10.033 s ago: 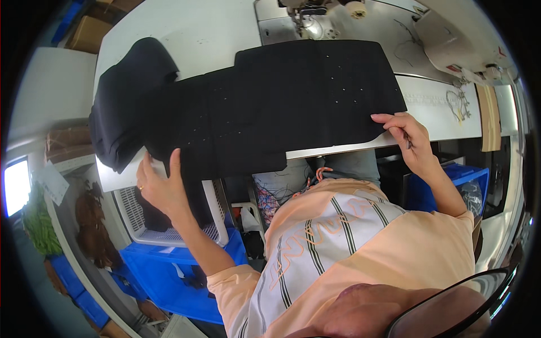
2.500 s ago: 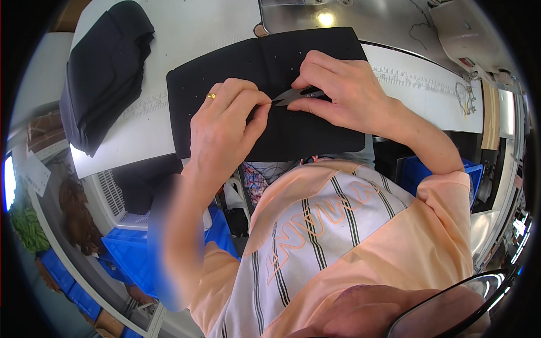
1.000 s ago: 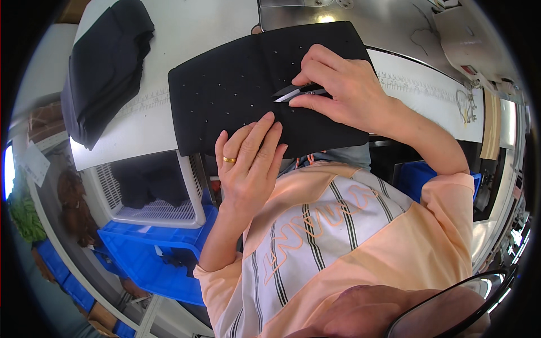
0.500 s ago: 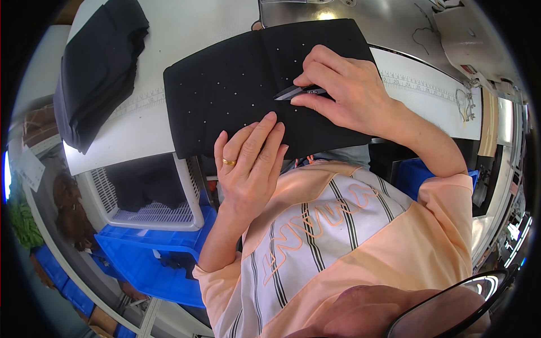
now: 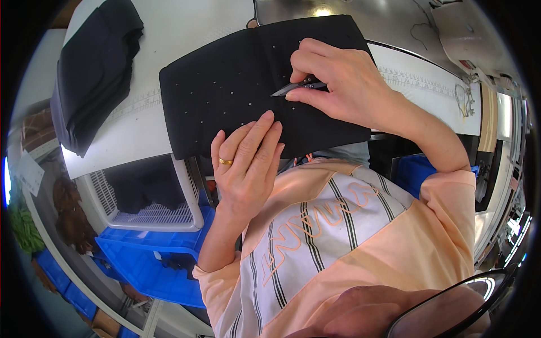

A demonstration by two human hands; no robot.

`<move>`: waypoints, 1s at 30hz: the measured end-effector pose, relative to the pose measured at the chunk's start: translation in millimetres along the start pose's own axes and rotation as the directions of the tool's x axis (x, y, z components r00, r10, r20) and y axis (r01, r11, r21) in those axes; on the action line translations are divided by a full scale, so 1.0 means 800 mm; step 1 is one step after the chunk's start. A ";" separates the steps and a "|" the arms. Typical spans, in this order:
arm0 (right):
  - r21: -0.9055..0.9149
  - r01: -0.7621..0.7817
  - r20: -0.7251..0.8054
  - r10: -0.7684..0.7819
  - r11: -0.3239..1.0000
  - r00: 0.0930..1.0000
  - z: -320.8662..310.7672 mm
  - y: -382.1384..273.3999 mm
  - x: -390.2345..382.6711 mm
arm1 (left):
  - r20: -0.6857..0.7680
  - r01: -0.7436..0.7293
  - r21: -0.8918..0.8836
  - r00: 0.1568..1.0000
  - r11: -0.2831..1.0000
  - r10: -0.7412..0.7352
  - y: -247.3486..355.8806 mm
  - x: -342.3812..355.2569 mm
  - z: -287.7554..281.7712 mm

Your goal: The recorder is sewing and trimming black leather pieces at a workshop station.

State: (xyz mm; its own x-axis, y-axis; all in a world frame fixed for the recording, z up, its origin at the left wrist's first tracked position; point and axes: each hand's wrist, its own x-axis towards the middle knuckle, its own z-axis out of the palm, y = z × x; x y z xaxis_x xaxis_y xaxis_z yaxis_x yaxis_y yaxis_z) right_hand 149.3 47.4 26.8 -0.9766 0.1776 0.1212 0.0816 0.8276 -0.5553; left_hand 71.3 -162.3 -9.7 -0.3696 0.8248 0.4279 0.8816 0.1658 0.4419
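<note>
A black piece of fabric (image 5: 217, 124) dotted with small pale studs lies spread over the near edge of the white table. My left hand (image 5: 245, 160) rests on its near edge, fingers stretched out flat, a gold ring on one of them. My right hand (image 5: 344, 84) is above the right half of the fabric and grips a pair of dark thread snips (image 5: 298, 86) between thumb and fingers. The snips' blades are pressed together and point left, their tip at the fabric near the middle. Part of the snips is hidden inside my right hand.
Folded black fabric (image 5: 96, 79) is stacked at the table's left. Below it, a white plastic basket (image 5: 194, 194) holding black cloth sits over a blue crate (image 5: 141, 270). A ruler strip (image 5: 417, 79) runs along the table; a metal plate (image 5: 383, 22) and a machine (image 5: 479, 39) stand far right.
The snips' blades have come together from slightly apart. My right hand has shifted a little left and away from me. My left hand and the fabric have moved only slightly.
</note>
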 end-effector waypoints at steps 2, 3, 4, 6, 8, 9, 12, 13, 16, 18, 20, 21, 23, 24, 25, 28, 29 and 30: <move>0.018 0.033 -0.022 -0.033 0.999 0.999 0.000 0.002 0.000 | -0.002 0.004 -0.003 1.000 1.000 -0.004 0.000 0.000 0.000; 0.019 0.054 -0.018 -0.054 0.998 0.998 -0.001 0.004 0.000 | -0.001 0.004 -0.002 1.000 1.000 -0.004 0.000 0.000 0.000; 0.025 0.091 -0.004 -0.091 0.996 0.996 -0.002 0.006 -0.001 | 0.000 0.003 -0.001 1.000 1.000 -0.003 0.000 0.000 0.000; 0.026 0.122 0.003 -0.123 0.992 0.992 -0.005 0.010 -0.005 | 0.001 0.003 -0.001 1.000 1.000 -0.003 0.000 0.000 -0.001; 0.009 0.117 -0.005 -0.117 0.993 0.993 -0.006 0.013 -0.010 | 0.000 0.005 -0.002 1.000 1.000 -0.005 0.000 0.000 -0.001; 0.019 0.119 -0.025 -0.119 0.993 0.993 -0.005 0.014 -0.012 | 0.000 0.006 -0.001 1.000 1.000 -0.006 0.000 0.001 -0.001; 0.024 0.126 -0.053 -0.124 0.992 0.991 -0.002 0.015 -0.015 | -0.002 0.007 0.002 1.000 1.000 -0.007 0.000 0.001 -0.001; 0.027 0.123 -0.058 -0.121 0.992 0.991 -0.001 0.015 -0.015 | -0.003 0.007 0.003 1.000 1.000 -0.007 0.000 0.001 0.000; 0.030 0.131 -0.082 -0.128 0.991 0.988 0.000 0.015 -0.016 | -0.006 0.006 0.011 1.000 1.000 -0.005 0.001 0.002 -0.001; 0.031 0.133 -0.098 -0.129 0.991 0.987 0.000 0.015 -0.016 | -0.004 0.004 0.015 1.000 1.000 -0.004 0.001 0.002 -0.001; 0.029 0.132 -0.114 -0.128 0.991 0.985 0.000 0.015 -0.017 | -0.002 0.002 0.022 1.000 1.000 -0.002 0.001 0.003 -0.001; 0.029 0.123 -0.115 -0.119 0.992 0.986 0.001 0.014 -0.017 | 0.000 0.004 0.016 1.000 1.000 -0.004 0.001 0.003 -0.002; 0.025 0.109 -0.125 -0.106 0.994 0.986 0.003 0.014 -0.016 | 0.003 0.011 0.005 1.000 1.000 -0.011 0.001 0.004 -0.002; 0.027 0.120 -0.127 -0.116 0.992 0.985 0.004 0.014 -0.015 | 0.005 0.012 0.004 1.000 1.000 -0.012 0.001 0.004 -0.003; 0.022 0.135 -0.138 -0.131 0.991 0.982 0.006 0.013 -0.013 | 0.006 0.013 0.003 1.000 1.000 -0.013 0.001 0.005 -0.003; -0.012 0.153 -0.145 -0.153 0.988 0.978 0.009 0.012 -0.010 | 0.003 0.012 -0.001 1.000 1.000 -0.012 0.001 0.005 -0.002; -0.026 0.156 -0.143 -0.158 0.987 0.977 0.009 0.012 -0.009 | 0.000 0.013 -0.001 1.000 1.000 -0.013 0.002 0.005 -0.002; -0.037 0.151 -0.139 -0.154 0.988 0.978 0.009 0.011 -0.008 | -0.001 0.011 -0.001 1.000 1.000 -0.011 0.001 0.005 -0.002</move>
State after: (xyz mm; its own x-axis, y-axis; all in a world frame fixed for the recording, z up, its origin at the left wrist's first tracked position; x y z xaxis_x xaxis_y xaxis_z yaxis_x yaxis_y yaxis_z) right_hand 155.2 49.8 14.9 -0.9402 0.1199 0.3187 -0.0593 0.8639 -0.5001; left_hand 70.1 -159.4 -6.1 -0.3798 0.8224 0.4236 0.8771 0.1747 0.4474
